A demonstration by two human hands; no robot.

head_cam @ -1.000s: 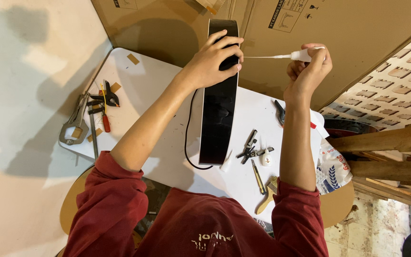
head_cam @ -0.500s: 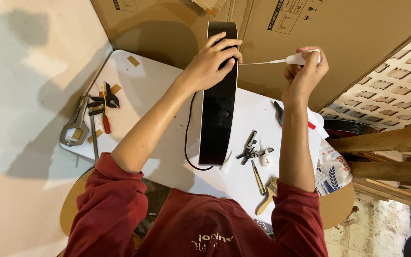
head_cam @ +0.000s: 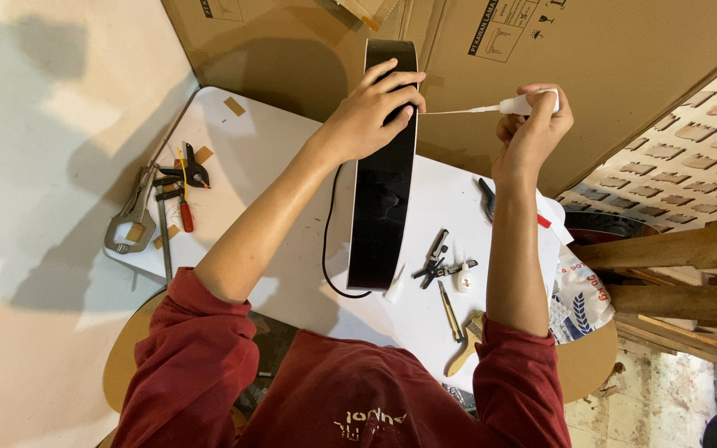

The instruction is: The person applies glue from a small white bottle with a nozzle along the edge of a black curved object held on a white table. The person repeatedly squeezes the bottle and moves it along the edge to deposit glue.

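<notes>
A glossy black curved body stands on its edge on the white table. My left hand grips its upper end, fingers wrapped over the rim. My right hand is raised to the right of it and holds a small white glue bottle. The bottle's long thin nozzle points left and reaches the rim of the black body by my left fingertips. A thin black cord loops along the left side of the body.
Clamps and a red-handled tool lie at the table's left end. Pliers, a small white bottle and a knife lie to the right of the body. Cardboard boxes stand behind; wooden planks and a printed bag are at right.
My right hand with the glue bottle has edged slightly left and down, keeping the nozzle tip at the rim. My left hand stays on the black body.
</notes>
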